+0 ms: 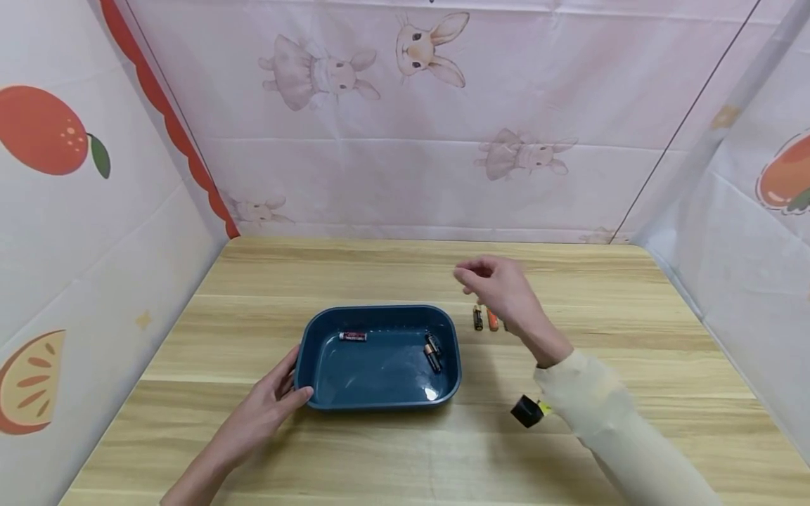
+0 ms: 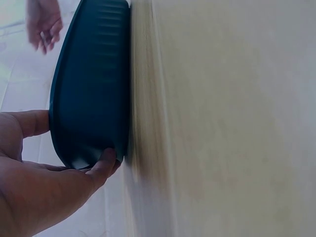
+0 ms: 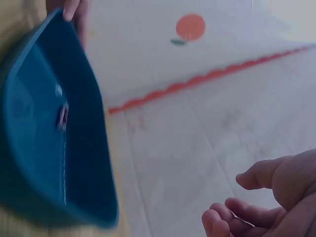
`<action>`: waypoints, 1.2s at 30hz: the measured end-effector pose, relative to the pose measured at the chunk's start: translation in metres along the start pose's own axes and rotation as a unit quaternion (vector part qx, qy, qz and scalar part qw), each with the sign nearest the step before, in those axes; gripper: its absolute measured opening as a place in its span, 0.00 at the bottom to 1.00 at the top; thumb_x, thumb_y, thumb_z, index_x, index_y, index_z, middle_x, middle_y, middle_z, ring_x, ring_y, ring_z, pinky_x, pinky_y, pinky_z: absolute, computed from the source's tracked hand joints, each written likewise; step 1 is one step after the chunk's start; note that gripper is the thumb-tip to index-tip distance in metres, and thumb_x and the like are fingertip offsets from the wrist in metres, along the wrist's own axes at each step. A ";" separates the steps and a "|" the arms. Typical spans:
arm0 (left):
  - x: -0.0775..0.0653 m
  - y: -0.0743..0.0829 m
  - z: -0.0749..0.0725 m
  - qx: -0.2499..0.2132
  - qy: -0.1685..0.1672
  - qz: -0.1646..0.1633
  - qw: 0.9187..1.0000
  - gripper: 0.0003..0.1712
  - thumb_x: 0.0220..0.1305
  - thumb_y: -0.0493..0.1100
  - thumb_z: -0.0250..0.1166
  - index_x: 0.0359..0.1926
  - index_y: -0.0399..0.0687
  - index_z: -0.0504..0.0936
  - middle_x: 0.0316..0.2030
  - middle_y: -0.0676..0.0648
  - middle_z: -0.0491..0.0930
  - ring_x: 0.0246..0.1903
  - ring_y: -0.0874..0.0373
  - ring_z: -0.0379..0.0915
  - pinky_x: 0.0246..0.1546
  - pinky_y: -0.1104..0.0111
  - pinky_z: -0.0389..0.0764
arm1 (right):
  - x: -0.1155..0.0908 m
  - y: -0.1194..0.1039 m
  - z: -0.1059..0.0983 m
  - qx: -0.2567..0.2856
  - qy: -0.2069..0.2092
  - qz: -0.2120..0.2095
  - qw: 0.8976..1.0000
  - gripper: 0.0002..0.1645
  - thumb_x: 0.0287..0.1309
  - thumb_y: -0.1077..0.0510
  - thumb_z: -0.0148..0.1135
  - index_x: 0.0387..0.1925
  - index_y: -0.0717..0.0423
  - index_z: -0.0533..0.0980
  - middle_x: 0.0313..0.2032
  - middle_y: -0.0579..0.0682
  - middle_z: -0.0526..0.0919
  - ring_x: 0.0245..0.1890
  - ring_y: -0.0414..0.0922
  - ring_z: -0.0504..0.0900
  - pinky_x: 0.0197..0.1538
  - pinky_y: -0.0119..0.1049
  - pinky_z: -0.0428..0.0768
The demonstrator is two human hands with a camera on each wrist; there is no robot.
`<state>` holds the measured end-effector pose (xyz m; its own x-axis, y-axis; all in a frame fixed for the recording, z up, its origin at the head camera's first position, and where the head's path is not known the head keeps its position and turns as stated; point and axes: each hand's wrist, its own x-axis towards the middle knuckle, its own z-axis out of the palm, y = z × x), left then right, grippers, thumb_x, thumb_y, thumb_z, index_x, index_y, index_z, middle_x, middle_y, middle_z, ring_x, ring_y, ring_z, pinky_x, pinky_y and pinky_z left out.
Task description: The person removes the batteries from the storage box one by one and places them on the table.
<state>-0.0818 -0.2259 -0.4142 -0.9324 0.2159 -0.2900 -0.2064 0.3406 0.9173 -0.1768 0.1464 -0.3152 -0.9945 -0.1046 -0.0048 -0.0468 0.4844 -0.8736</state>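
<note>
A dark blue rectangular tub (image 1: 380,406) stands on the table. At its left end my left hand (image 1: 268,400) grips the wall, thumb by the rim and fingers round the outside. Inside lie a dark red battery (image 1: 352,336) near the back left and two black-and-copper batteries (image 1: 433,357) at the right. My right hand (image 1: 500,284) hovers beyond the tub's right back corner, fingers loosely curled and nothing visible in them. Close below it on the table are a black-and-copper battery (image 1: 477,318) and an orange battery (image 1: 492,320); another, beside these, is mostly hidden by the wrist.
The wooden table (image 1: 633,316) is enclosed by a pink rabbit-print cloth (image 1: 405,176) at the back and white fruit-print cloths at the sides. A small black block (image 1: 527,411) with a yellow piece shows beside the right sleeve (image 1: 607,414).
</note>
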 end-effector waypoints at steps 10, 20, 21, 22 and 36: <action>0.000 0.000 0.001 -0.005 0.002 -0.002 1.000 0.47 0.78 0.42 0.60 0.83 0.43 0.40 0.81 0.36 0.41 0.78 0.40 0.44 0.70 0.56 0.62 | 0.017 -0.021 0.069 0.033 -0.088 -0.042 0.995 0.14 0.72 0.55 0.63 0.51 0.60 0.85 0.41 0.55 0.86 0.36 0.48 0.82 0.36 0.38 0.84; -0.001 0.001 0.001 -0.005 -0.002 -0.004 1.000 0.47 0.78 0.42 0.59 0.83 0.43 0.39 0.81 0.36 0.41 0.78 0.39 0.44 0.70 0.56 0.62 | 0.023 -0.010 0.123 0.043 -0.130 -0.003 0.991 0.15 0.72 0.57 0.64 0.51 0.62 0.86 0.44 0.56 0.88 0.41 0.58 0.86 0.36 0.42 0.87; -0.001 0.001 0.001 -0.004 -0.001 -0.004 1.000 0.47 0.78 0.42 0.59 0.83 0.43 0.40 0.81 0.36 0.42 0.78 0.39 0.44 0.70 0.56 0.62 | 0.024 -0.009 0.127 0.036 -0.134 -0.005 0.990 0.14 0.72 0.57 0.64 0.51 0.62 0.86 0.43 0.57 0.88 0.39 0.59 0.86 0.33 0.39 0.85; -0.001 0.001 0.001 -0.003 -0.001 -0.005 1.000 0.47 0.78 0.42 0.59 0.83 0.42 0.40 0.81 0.36 0.42 0.78 0.39 0.45 0.70 0.56 0.62 | 0.025 -0.008 0.131 0.029 -0.138 -0.007 0.990 0.14 0.72 0.58 0.64 0.50 0.63 0.86 0.42 0.59 0.88 0.36 0.59 0.85 0.30 0.37 0.84; 0.000 0.001 -0.001 -0.001 -0.009 -0.016 1.000 0.47 0.78 0.43 0.59 0.83 0.44 0.39 0.81 0.35 0.41 0.78 0.37 0.44 0.70 0.53 0.63 | 0.028 0.003 0.171 -0.164 -0.154 -0.049 0.973 0.08 0.68 0.60 0.68 0.41 0.60 0.89 0.33 0.50 0.88 0.25 0.38 0.79 0.29 0.28 0.79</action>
<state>-0.0825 -0.2261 -0.4136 -0.9198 0.2222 -0.3235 -0.2358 0.3462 0.9080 -0.1888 -0.0034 -0.4006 -0.9107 -0.3958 -0.1184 -0.2187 0.7051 -0.6745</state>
